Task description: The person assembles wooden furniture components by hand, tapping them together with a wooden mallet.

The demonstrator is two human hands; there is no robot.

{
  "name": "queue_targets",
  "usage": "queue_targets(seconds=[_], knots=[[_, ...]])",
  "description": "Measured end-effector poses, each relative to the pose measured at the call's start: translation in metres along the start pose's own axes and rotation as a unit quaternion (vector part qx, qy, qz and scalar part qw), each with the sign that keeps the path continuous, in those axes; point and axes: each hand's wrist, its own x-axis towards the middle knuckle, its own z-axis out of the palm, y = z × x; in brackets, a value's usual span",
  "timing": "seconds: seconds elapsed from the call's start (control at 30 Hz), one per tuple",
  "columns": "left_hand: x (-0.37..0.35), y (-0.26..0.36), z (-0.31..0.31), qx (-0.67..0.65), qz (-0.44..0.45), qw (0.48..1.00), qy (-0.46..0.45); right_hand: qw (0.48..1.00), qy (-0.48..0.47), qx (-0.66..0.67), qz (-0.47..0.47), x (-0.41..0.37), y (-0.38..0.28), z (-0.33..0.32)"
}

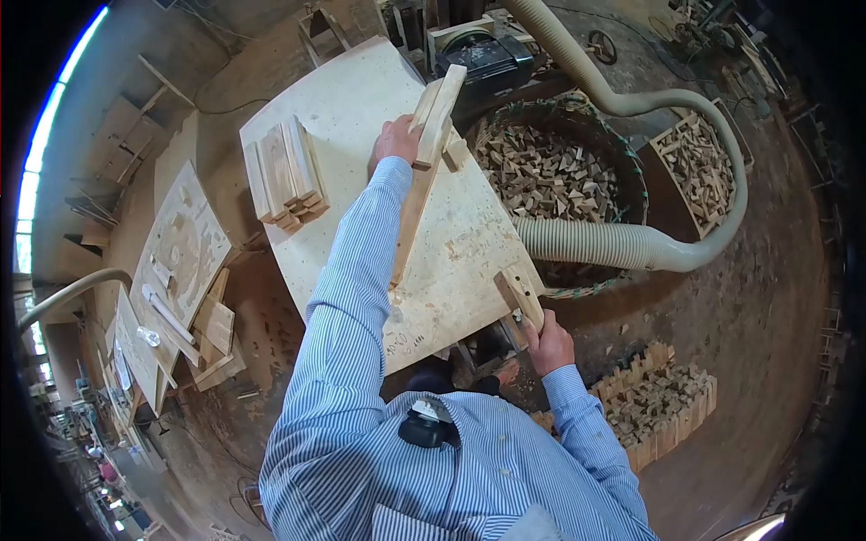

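Observation:
My left hand [395, 141] is at the far part of a pale plywood tabletop [352, 90], its fingers closed at the near side of a short wooden piece [424, 113]. A longer wooden bar [444, 106] lies against that piece, and a narrow wooden strip [415, 221] runs from there toward me. At the right front corner, my right hand [550, 344] is closed on the end of a wooden block [523, 302] with dark holes. Left of my left arm sits a neat stack of wooden slats [287, 171].
Beyond the table's right edge stands a large round basket of wood offcuts [555, 167]. A ribbed hose [595, 243] curves across it. A dark motor [487, 63] is behind the tabletop. More offcuts fill a crate [699, 171] and a wooden enclosure [658, 406]. Boards [185, 243] lie at left.

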Motion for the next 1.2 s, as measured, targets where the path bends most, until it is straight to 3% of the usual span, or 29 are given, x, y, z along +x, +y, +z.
queue_targets(seconds=[0.8, 1.13, 1.2], knots=[[0.106, -0.027, -0.003, 0.051, 0.045, 0.997, 0.023, 0.998, 0.053, -0.009, -0.013, 0.064, -0.059, 0.008], [0.073, -0.034, 0.001, 0.003, 0.064, 0.998, -0.017, 0.999, 0.040, 0.011, 0.014, 0.031, -0.040, 0.003], [0.050, -0.024, -0.008, -0.081, 0.026, 0.995, -0.049, 0.998, 0.046, 0.010, 0.027, 0.017, -0.033, 0.000]])
